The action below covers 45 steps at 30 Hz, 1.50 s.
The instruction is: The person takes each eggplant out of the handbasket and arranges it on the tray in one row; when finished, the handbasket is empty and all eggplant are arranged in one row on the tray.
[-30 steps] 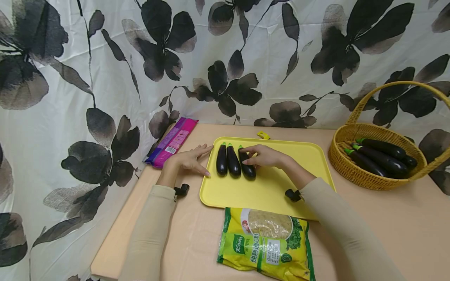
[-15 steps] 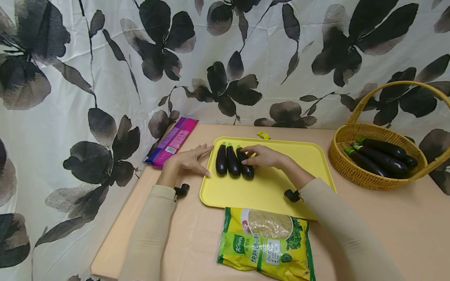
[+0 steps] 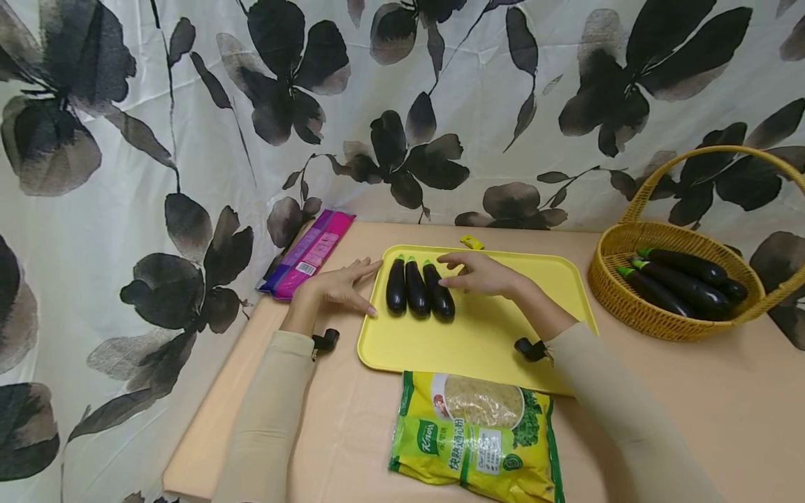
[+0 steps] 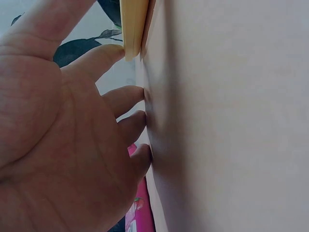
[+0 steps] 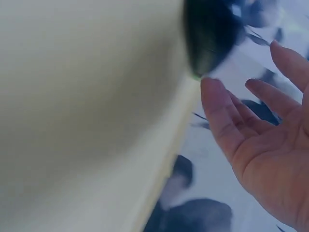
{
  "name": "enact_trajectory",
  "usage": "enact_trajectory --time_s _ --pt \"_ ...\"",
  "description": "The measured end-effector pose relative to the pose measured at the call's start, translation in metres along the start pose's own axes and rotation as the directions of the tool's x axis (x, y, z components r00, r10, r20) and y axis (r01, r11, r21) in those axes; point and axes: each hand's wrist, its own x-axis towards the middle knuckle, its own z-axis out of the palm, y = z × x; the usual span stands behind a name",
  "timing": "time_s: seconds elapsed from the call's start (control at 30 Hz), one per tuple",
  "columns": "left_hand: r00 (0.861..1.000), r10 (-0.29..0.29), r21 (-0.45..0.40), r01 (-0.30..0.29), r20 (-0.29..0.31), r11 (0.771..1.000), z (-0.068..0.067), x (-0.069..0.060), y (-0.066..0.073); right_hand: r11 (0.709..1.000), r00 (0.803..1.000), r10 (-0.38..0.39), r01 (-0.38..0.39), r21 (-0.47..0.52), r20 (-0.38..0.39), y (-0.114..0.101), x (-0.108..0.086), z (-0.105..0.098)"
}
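Observation:
Three small dark eggplants lie side by side at the left of a yellow tray (image 3: 490, 335), green stem ends away from me: the left one (image 3: 396, 288), the middle one (image 3: 417, 290) and the right one (image 3: 443, 300). My left hand (image 3: 337, 285) rests at the tray's left edge, thumb at the rim; in the left wrist view its spread fingertips (image 4: 137, 121) touch the table and the tray's side. Beside the right eggplant, my right hand (image 3: 484, 274) hovers with nothing in its grasp. The right wrist view has its fingers loosely extended near a blurred eggplant (image 5: 207, 38).
At the right stands a wicker basket (image 3: 654, 328) holding several eggplants (image 3: 692, 279). A yellow-green Knorr bag (image 3: 472, 447) lies before the tray. A pink-purple packet (image 3: 308, 255) sits back left, and a small yellow wrapper (image 3: 471, 242) behind the tray.
The right eggplant was shifted slightly left, against the middle one. My right hand has since let go of it and drawn a little to the right. My left hand stays put.

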Motion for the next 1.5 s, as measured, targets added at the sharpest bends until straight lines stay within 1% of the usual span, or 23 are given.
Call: enact_trajectory --time_s 0.07,0.13,0.2,0.3,0.37,0.57,0.73,0.8,0.93,1.0,1.07,1.17,1.3,1.4,1.5 --pt "1.0 0.002 0.001 -0.002 -0.001 1.0 0.0 0.0 0.0 0.999 0.997 -0.038 0.035 -0.04 -0.06 -0.005 -0.01 -0.008" --pt "1.0 0.005 0.003 -0.005 -0.003 1.0 0.001 0.0 -0.001 0.994 0.99 -0.074 0.063 -0.091 -0.122 -0.01 -0.022 -0.017" --pt "1.0 0.003 -0.003 -0.003 -0.002 1.0 0.0 -0.001 0.0 0.987 0.978 -0.103 0.077 -0.142 -0.182 -0.015 -0.035 -0.026" --pt "1.0 0.006 -0.006 -0.006 0.0 1.0 0.0 -0.003 0.0 0.982 0.957 -0.117 0.071 -0.177 -0.266 -0.02 -0.055 -0.037" --pt "1.0 0.007 -0.012 -0.007 0.002 1.0 0.0 -0.003 0.001 0.981 0.942 -0.124 0.069 -0.183 -0.312 -0.02 -0.068 -0.044" --pt "1.0 0.007 -0.011 -0.007 0.004 1.0 0.001 -0.002 0.001 0.98 0.907 -0.141 0.069 -0.188 -0.397 -0.016 -0.102 -0.057" --pt "1.0 0.007 -0.019 -0.006 0.004 1.0 0.002 -0.002 0.001 0.984 0.878 -0.103 0.023 -0.174 -0.467 -0.013 -0.128 -0.064" --pt "1.0 0.008 -0.022 -0.008 0.003 1.0 0.002 -0.001 0.001 0.984 0.861 -0.091 0.002 -0.176 -0.5 -0.01 -0.137 -0.066" --pt "1.0 0.007 -0.019 -0.007 0.0 1.0 0.002 -0.002 0.0 0.971 0.819 -0.125 -0.015 -0.238 -0.56 0.004 -0.146 -0.073" --pt "1.0 0.005 -0.022 -0.005 0.001 1.0 0.003 -0.002 0.0 0.963 0.802 -0.132 -0.036 -0.268 -0.583 0.012 -0.15 -0.077" --pt "1.0 0.005 -0.02 -0.005 0.003 1.0 0.004 -0.001 0.0 0.96 0.789 -0.117 -0.065 -0.271 -0.603 0.02 -0.155 -0.082" --pt "1.0 0.009 -0.027 -0.009 0.008 1.0 0.004 -0.001 0.001 0.958 0.769 -0.061 -0.134 -0.253 -0.636 0.032 -0.166 -0.09" --pt "1.0 0.014 -0.025 -0.014 0.006 1.0 0.004 0.001 0.001 0.944 0.74 -0.001 -0.22 -0.244 -0.673 0.044 -0.18 -0.101" --pt "1.0 0.008 -0.009 -0.008 -0.001 1.0 0.003 0.001 0.001 0.933 0.724 0.042 -0.275 -0.232 -0.689 0.053 -0.188 -0.108" --pt "1.0 0.001 0.005 -0.001 -0.005 1.0 0.002 0.002 0.001 0.928 0.714 0.096 -0.316 -0.197 -0.693 0.062 -0.197 -0.116"
